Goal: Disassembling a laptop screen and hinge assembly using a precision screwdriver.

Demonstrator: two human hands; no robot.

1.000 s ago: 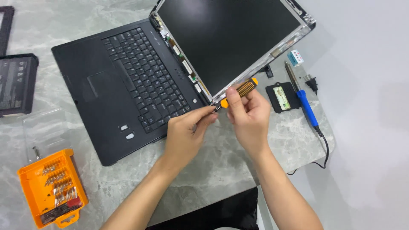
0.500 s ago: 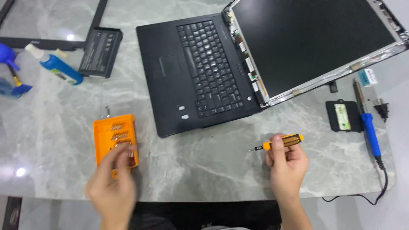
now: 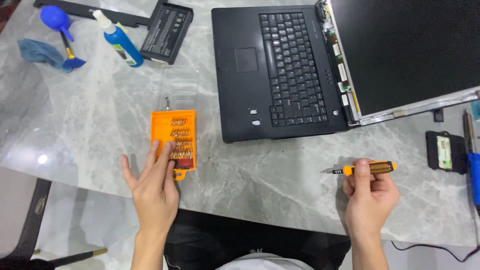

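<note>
**Hands apart over the stripped laptop**

The person sat at the marble-grey surface (image 3: 280, 175) with the hands set well apart. The left hand (image 3: 152, 187) was spread, fingers fanned and palm down, its fingertips lying on the lower edge of the orange bit case (image 3: 175, 137). That case lay flat near the front of the surface, rows of small metal bits showing in it, with its clear lid (image 3: 180, 87) hinged open behind it.

The right hand (image 3: 370, 192) was curled around the orange-handled screwdriver (image 3: 362, 169), thumb and fingers pinching the ribbed grip. The tool lay level, its thin metal tip pointing left, held just above the front part of the surface and clear of the laptop.

The black laptop (image 3: 272, 70) stood behind the hands with its keyboard facing up. Its screen panel (image 3: 405, 50) lay tilted back to the right, bezel off, bare metal frame and small circuit strips visible along the hinge side.

Farther left, at the back, I could see a black battery pack (image 3: 166, 30), a blue bottle with a white nozzle (image 3: 117, 39), a blue air blower (image 3: 56, 17) and a crumpled blue cloth (image 3: 42, 51). On the right edge lay a small black module with a green board (image 3: 445, 151), and just beside it a blue-handled tool (image 3: 472, 165) with a cord.
</note>
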